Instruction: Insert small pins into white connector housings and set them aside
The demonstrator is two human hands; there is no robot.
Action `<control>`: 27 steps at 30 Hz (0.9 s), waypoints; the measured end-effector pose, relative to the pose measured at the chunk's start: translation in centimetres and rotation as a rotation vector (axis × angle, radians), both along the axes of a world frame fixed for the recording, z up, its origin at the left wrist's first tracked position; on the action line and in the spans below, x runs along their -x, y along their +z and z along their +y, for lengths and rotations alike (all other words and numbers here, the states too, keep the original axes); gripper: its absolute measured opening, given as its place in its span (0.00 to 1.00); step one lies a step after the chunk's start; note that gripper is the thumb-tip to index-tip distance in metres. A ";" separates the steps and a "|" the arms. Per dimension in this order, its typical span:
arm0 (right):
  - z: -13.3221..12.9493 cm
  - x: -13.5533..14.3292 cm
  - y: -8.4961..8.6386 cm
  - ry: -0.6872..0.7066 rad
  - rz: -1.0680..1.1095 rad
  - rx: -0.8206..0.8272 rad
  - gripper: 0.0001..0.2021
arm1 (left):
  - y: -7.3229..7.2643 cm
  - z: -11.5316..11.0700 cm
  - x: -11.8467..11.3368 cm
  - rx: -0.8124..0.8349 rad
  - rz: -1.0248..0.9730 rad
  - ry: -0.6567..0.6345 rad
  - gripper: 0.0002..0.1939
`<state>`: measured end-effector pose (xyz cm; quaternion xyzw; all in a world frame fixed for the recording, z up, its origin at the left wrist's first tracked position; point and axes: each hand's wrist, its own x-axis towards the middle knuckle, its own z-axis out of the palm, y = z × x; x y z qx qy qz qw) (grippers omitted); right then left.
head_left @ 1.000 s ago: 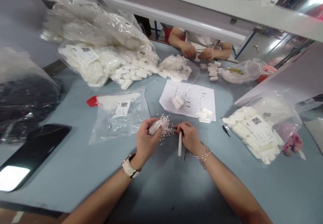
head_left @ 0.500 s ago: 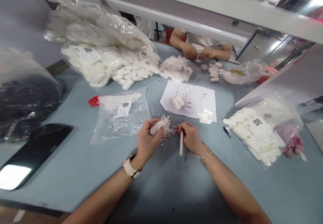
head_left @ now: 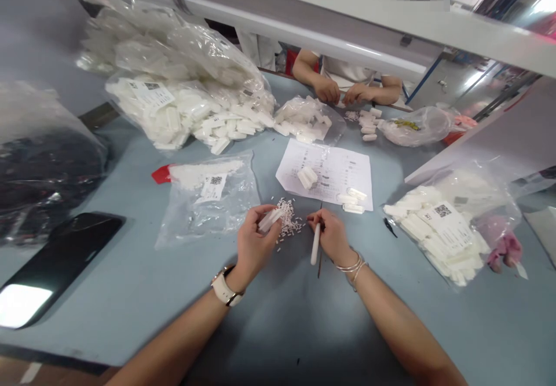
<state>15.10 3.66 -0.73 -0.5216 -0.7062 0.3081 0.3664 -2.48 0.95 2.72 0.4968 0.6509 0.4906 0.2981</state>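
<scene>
My left hand (head_left: 255,246) is closed around a white plastic piece (head_left: 270,220), just left of a pile of tiny white pellets (head_left: 288,218). On the right of the pile, my right hand (head_left: 332,236) grips a white-handled tool (head_left: 315,246) between its fingers; a thin dark tip shows past the hand. A thin brown stick (head_left: 319,265) lies under or beside that hand. Beyond my hands, a printed sheet (head_left: 295,163) carries white pieces (head_left: 307,177) near its middle and several more (head_left: 353,199) at its lower right.
A clear labelled bag (head_left: 204,221) lies left of my hands. Bulky bags of white parts (head_left: 174,108) fill the back left, and another bag (head_left: 447,229) is at right. A black phone-like slab (head_left: 73,258) is at left. Across the table (head_left: 174,316), a person's hands (head_left: 341,92) handle small parts.
My right hand has shifted slightly right, away from the pellets, and the white handle has tilted with it. My left hand looks unmoved.
</scene>
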 end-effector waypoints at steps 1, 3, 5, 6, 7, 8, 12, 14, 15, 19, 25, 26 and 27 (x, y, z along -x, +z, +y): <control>0.1 0.1 0.0 -0.001 -0.011 0.001 0.07 | 0.0 0.0 0.0 0.001 0.000 -0.002 0.14; 0.2 0.1 0.0 0.007 -0.031 -0.004 0.08 | -0.2 0.0 0.0 -0.003 0.006 -0.006 0.14; 0.3 0.2 0.1 0.017 -0.057 -0.020 0.08 | -0.3 0.0 0.0 -0.012 0.019 -0.008 0.14; 0.4 0.3 0.2 0.017 -0.075 -0.030 0.09 | -0.4 0.0 0.0 -0.014 0.026 -0.009 0.14; 0.4 0.3 0.2 0.014 -0.095 -0.038 0.08 | -0.5 0.0 0.1 -0.014 0.030 -0.010 0.14; 0.4 0.3 0.2 0.008 -0.113 -0.044 0.08 | -0.6 0.0 0.1 -0.012 0.031 -0.011 0.14; 0.5 0.2 0.1 -0.016 -0.107 -0.053 0.07 | -0.8 0.0 0.0 -0.011 0.022 -0.017 0.14; 0.5 0.1 -0.1 -0.001 -0.096 -0.057 0.07 | -0.8 0.0 0.0 -0.009 0.016 -0.021 0.15; 0.5 0.1 -0.1 0.011 -0.098 -0.058 0.07 | -0.8 0.0 0.0 -0.006 0.011 -0.023 0.15; 0.5 0.1 -0.1 0.026 -0.100 -0.044 0.08 | -0.7 0.0 0.0 0.000 0.012 -0.026 0.15; 0.4 0.2 0.0 -0.020 0.084 0.033 0.09 | -0.5 0.0 0.0 0.007 0.004 -0.025 0.14; 0.3 0.2 0.0 -0.007 0.102 0.049 0.09 | -0.5 0.0 0.0 0.008 0.004 -0.024 0.14; 0.3 0.2 0.1 0.010 0.099 0.061 0.09 | -0.5 0.0 0.0 0.009 0.003 -0.024 0.14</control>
